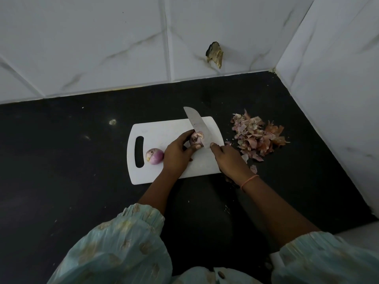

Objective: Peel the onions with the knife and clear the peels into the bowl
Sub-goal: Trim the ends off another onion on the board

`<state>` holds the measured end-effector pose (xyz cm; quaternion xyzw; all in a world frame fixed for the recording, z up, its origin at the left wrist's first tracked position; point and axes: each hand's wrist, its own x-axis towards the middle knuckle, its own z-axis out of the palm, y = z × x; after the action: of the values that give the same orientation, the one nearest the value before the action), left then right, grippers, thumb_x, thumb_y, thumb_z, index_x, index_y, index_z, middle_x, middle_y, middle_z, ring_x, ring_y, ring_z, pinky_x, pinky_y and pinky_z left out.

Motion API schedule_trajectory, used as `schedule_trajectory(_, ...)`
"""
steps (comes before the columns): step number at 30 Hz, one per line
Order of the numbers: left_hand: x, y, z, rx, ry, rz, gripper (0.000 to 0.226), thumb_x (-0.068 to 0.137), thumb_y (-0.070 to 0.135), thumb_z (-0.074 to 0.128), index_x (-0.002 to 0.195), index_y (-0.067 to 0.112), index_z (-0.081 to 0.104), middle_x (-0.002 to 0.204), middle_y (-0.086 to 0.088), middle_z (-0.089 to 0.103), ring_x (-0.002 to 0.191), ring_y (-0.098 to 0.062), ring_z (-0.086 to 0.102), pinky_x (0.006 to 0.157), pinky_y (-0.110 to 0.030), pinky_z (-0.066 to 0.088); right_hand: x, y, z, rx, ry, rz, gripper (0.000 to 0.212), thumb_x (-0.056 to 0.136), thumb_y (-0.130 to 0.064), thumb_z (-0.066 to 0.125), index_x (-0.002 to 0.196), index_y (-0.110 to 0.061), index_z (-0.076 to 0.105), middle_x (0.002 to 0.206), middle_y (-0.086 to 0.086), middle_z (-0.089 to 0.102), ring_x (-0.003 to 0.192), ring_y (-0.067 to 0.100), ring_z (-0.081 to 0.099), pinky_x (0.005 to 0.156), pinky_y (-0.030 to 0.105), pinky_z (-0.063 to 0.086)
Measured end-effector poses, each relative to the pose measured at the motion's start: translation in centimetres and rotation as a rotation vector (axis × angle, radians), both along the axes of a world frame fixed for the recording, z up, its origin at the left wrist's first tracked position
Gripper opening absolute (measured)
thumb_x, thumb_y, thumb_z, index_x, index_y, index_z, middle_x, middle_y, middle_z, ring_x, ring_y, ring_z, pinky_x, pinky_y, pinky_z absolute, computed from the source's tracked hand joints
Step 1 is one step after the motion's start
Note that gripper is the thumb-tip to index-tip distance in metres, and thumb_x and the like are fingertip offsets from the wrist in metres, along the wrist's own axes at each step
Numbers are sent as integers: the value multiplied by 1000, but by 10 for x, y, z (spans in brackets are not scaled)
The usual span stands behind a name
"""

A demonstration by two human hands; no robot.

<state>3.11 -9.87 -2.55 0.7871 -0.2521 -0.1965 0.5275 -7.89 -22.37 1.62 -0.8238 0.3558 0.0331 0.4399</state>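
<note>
— What did the onion look like?

— The onion (pixel 195 138) in the left hand (pixel 178 153) was small and purplish-pink, with a flap of pale papery skin lifted at its top. The fingers of that hand were curled round it, holding it over the right half of the white cutting board (pixel 162 128). The knife (pixel 198 126) blade lay against the onion's right side, tip pointing away toward the wall.

— And the right hand?

— The right hand (pixel 229 158) gripped the knife by its handle, forefinger stretched toward the base of the blade.

— What was hard to see?

— The handle itself was hidden inside the fist. Most of the held onion was covered by fingers and blade, so I could not tell how much skin remained. No bowl was in view.

— Counts?

— Two onions: the held one, and a second onion (pixel 154 156) sitting on the board beside the handle slot, just left of the left hand. One knife, one board, and one heap of peels (pixel 258 136) on the black worktop (pixel 71 150) just right of the board, with a few stray scraps near the right wrist. The pieces were too many and too jumbled to count.
</note>
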Motion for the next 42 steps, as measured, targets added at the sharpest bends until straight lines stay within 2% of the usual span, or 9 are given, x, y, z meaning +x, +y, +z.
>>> schedule_trajectory(2, -1, -1, 0, -12, 1, 20, 52, 90, 25, 73, 139, 23, 55, 122, 6, 66, 72, -11, 64, 55, -17, 53, 8, -2, 0, -56, 33, 20, 49, 104, -45, 31, 95, -8, 62, 80, 14, 57, 78, 29, 60, 62, 33, 42)
schedule_trajectory(4, -2, 0, 0, -20, -6, 48, 55, 86, 27, 77, 137, 22, 58, 121, 6, 67, 69, -10, 65, 57, -20, 55, 15, -3, 1, -155, 23, 35, 47, 104, -49, 28, 125, -17, 55, 91, 14, 59, 86, 28, 61, 71, 34, 46)
schedule_trajectory(5, -3, -1, 1, -22, -17, 62, 56, 84, 30, 78, 136, 23, 59, 121, 6, 66, 71, -10, 66, 60, -22, 56, 17, -5, 1, -224, 61, 64, 50, 102, -55, 29, 121, -18, 58, 91, 13, 59, 87, 27, 60, 72, 34, 46)
schedule_trajectory(7, -5, -1, 0, -14, -70, 94, 56, 81, 35, 81, 132, 28, 61, 118, 11, 65, 81, -6, 65, 69, -22, 56, 18, -8, -3, -284, 112, 46, 64, 95, -68, 30, 83, -13, 60, 81, 8, 60, 82, 24, 59, 68, 32, 40)
schedule_trajectory(10, -9, -3, 0, -11, -118, 130, 53, 78, 36, 83, 127, 31, 63, 114, 17, 62, 89, 7, 58, 74, -6, 45, 23, -8, -8, -308, 69, -87, 73, 85, -81, 34, 60, -16, 54, 65, 2, 56, 67, 19, 57, 56, 31, 32)
schedule_trajectory(20, -11, -6, 1, -32, -123, 182, 48, 76, 37, 84, 120, 29, 67, 111, 16, 63, 93, 9, 56, 71, -8, 44, 33, -14, -9, -333, 98, -12, 66, 82, -82, 40, 65, -19, 53, 64, -2, 48, 64, 15, 51, 50, 27, 27)
schedule_trajectory(31, -4, -8, -1, 38, -21, 171, 47, 78, 39, 82, 119, 24, 66, 114, 6, 69, 101, -12, 64, 81, -26, 50, 33, -9, -9, -394, -50, 70, 66, 95, -63, 41, 45, -20, 44, 46, -1, 43, 47, 16, 46, 48, 31, 25)
schedule_trajectory(36, -10, -4, 3, 13, -90, 158, 51, 74, 44, 83, 121, 37, 64, 114, 19, 62, 91, -3, 61, 74, -10, 44, 14, -27, -5, -351, -92, -164, 65, 98, -61, 37, 54, -14, 51, 53, 2, 49, 53, 17, 47, 50, 32, 26)
schedule_trajectory(42, -17, -4, 3, -6, -104, 196, 53, 75, 47, 82, 123, 37, 61, 112, 23, 65, 84, -1, 64, 72, -14, 49, -15, -39, -17, -349, -137, -289, 61, 83, -72, 42, 68, -16, 63, 68, -1, 64, 66, 16, 60, 63, 35, 48)
